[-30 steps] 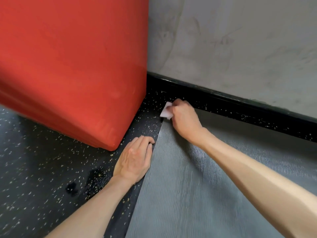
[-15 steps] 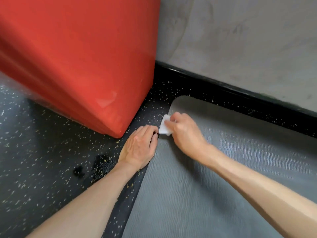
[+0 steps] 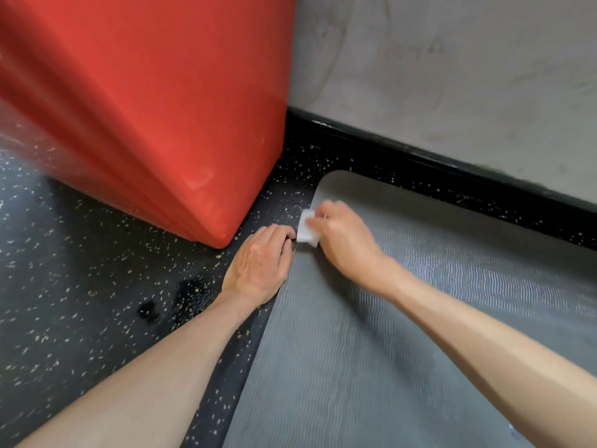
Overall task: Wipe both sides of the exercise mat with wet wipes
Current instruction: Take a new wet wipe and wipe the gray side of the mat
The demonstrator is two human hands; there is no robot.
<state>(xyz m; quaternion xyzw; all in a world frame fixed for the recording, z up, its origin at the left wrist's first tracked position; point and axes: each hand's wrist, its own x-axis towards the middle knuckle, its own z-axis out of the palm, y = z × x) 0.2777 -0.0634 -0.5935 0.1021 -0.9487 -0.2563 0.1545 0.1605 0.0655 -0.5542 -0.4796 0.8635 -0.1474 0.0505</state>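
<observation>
Head cam: we see the gray mat (image 3: pixel 387 334) flat on the speckled floor (image 3: pixel 80 318), its rounded corner nr the black baseboard (image 3: pixel 452 166). Our right hand (image 3: pixel 345 240) grips a folded white wipe (image 3: pixel 305 227) w/ curled fingers, pressing it on the mat's left edge just below that corner. Our left hand (image 3: pixel 261 263) rests palm down at the mat edge, fingers relaxed, holding nothing. A big red block (image 3: pixel 145 108) sits just left.
</observation>
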